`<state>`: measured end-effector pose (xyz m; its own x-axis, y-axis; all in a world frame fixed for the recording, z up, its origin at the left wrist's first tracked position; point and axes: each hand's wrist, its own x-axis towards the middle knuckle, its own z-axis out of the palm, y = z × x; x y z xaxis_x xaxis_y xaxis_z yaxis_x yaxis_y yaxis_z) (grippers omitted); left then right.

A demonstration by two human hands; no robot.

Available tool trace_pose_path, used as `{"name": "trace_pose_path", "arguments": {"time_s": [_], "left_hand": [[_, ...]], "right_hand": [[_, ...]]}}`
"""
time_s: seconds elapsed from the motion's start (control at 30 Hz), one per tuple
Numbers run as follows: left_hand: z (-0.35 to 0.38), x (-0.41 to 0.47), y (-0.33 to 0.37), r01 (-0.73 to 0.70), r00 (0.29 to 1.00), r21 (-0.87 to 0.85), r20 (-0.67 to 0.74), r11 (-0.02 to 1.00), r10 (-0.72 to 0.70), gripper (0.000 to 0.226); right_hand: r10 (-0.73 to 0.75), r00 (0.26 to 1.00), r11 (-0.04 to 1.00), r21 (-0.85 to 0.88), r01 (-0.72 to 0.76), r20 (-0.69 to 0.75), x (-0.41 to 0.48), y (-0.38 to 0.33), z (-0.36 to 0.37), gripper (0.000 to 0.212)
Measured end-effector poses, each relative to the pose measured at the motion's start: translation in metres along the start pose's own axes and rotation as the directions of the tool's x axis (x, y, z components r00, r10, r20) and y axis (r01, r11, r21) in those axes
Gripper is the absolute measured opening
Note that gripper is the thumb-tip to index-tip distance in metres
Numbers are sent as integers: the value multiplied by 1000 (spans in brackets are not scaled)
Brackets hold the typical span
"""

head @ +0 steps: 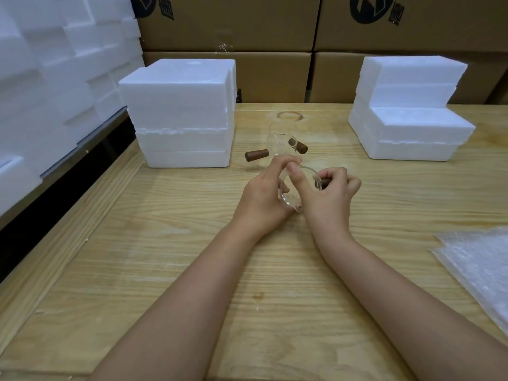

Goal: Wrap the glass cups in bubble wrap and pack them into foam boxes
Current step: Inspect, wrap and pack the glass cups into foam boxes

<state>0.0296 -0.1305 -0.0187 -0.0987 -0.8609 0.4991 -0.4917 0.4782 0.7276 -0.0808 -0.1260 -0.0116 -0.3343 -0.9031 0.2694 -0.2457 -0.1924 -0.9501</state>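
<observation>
1. The cup [290, 200] was at the centre of the table [165, 243], tipped on its side between both hands. I couldn't tell whether it was touching the wood.
2. Left hand [264, 193] had its fingers curled round the glass body. Right hand [332, 193] was pinching the brown handle [322, 183] with curled fingers. So both hands had a proper hold on it, nothing slack.
3. My read: the step was getting it over to the bubble wrap [478, 268], which lay flat at 4 o'clock by the table edge. Keeping the left hand on the body made sense, since the handle joint is probably the weak spot.
4. I'd have laid it on its side near a corner of the wrap so the handle got padded too.
5. Two more cups [280, 141] sat at 12 o'clock, just behind the hands. They were easy to clip with a knuckle, so drawing back first looked smart.
6. Foam boxes were stacked at 10 o'clock [181, 114] and 1 o'clock [406, 114], all closed as far as I could tell.
</observation>
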Motion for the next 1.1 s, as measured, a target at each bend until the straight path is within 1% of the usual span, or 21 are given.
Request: {"name": "trace_pose_path", "arguments": {"time_s": [0.1,0.17,0.27,0.4,0.5,0.6,0.7,0.77,0.87,1.1], "left_hand": [[-1,1,0,-5,1000,-8,1,1000,5,70],[-1,2,-1,-13,1000,-44,-14,999,13,72],[-3,3,-3,-30,999,-115,-49,993,24,72],[-4,5,-3,27,995,-212,-93,977,-47,74],[-6,7,-5,66,989,-280,-109,958,-100,73],[-7,8,-6,94,983,-304,-123,948,-137,70],[-8,7,-6,112,979,-319,-125,941,-159,66],[-9,8,-6,125,979,-316,-114,941,-168,65],[-10,7,-7,139,977,-301,-113,944,-179,64],[-8,6,-9,114,979,-197,-146,974,-144,65]], "right_hand": [[-41,999,997,59,42,-18,1,0,0,35],[-85,996,991,106,86,-14,2,0,0,25],[-161,987,979,129,156,30,4,0,-2,19],[-210,967,967,176,184,144,9,0,-7,16],[-237,938,958,221,182,253,10,-3,-12,19],[-275,899,947,255,193,341,11,-5,-15,30],[-264,873,959,208,193,410,10,-5,-16,44],[-254,869,966,152,208,424,10,-4,-15,54],[-252,877,968,97,233,409,11,-2,-14,60],[-233,891,971,44,235,390,11,-1,-14,61]]}}
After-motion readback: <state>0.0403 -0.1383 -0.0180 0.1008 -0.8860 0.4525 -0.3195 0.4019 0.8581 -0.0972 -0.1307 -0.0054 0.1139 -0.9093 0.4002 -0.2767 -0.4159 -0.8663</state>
